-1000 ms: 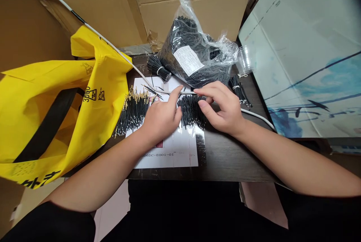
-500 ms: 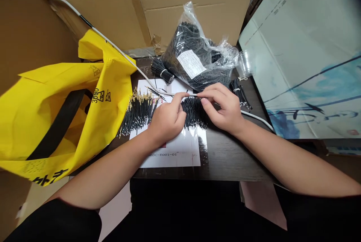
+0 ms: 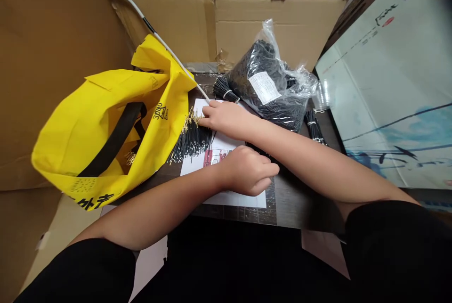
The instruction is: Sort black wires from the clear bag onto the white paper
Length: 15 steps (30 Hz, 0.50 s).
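My right hand (image 3: pixel 226 118) reaches across to the left, fingers bent and close together. Its fingertips are at the lower visible end of a white cable (image 3: pixel 176 58) and beside a pile of short black wires with gold tips (image 3: pixel 194 135). Whether they grip anything is hidden. Nearer to me, my left hand (image 3: pixel 250 171) is curled into a fist over a white printed sheet (image 3: pixel 259 199). What lies inside that fist, if anything, does not show. My right forearm covers much of the area behind the left hand.
Left stands an open yellow bag (image 3: pixel 173 105) with a black strap. Behind are a clear plastic bag of black wires (image 3: pixel 247 65) and a tied wire bundle (image 3: pixel 224 88). Another bundle (image 3: pixel 314 126) and a clear cup (image 3: pixel 322 95) are at right, near a pale printed panel (image 3: pixel 395 81).
My right hand has crossed left from the cable to the gold-tipped wires. My left hand has let go of the cable, moved right and nearer to me, and closed. The view shifted.
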Tool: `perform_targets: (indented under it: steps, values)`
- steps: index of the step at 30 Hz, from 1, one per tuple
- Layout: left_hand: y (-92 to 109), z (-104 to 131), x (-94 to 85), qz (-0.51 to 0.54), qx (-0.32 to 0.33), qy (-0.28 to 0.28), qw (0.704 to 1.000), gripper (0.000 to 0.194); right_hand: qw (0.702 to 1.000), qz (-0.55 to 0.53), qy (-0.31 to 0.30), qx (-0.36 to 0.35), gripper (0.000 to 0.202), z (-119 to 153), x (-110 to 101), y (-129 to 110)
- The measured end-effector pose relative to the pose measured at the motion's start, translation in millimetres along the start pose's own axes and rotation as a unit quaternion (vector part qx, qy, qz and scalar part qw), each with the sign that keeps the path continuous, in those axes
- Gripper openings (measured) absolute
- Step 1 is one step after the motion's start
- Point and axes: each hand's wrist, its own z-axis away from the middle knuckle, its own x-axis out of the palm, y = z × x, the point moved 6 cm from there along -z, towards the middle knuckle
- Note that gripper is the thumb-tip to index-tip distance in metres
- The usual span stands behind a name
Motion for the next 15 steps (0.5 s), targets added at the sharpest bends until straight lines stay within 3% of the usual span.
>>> perform_targets:
  steps: [3, 8, 15]
  values:
    - [-1.1, 1.7, -2.5, 0.012, 0.002, 0.023, 1.0, 0.016, 0.999, 0.028, 0.011, -0.031, 0.012, -12.2, 3.4, -6.2]
    - [-0.5, 1.5, 0.4, 0.023, -0.003, 0.002, 1.0, 0.015, 0.998, 0.031, 0.012, -0.052, 0.017, -9.4, -2.2, -3.0]
    - [-7.5, 1.2, -1.5, 0.019, -0.024, 0.004, 1.0, 0.017, 0.997, -0.024, -0.077, 0.011, 0.026, -4.5, -12.9, -1.3]
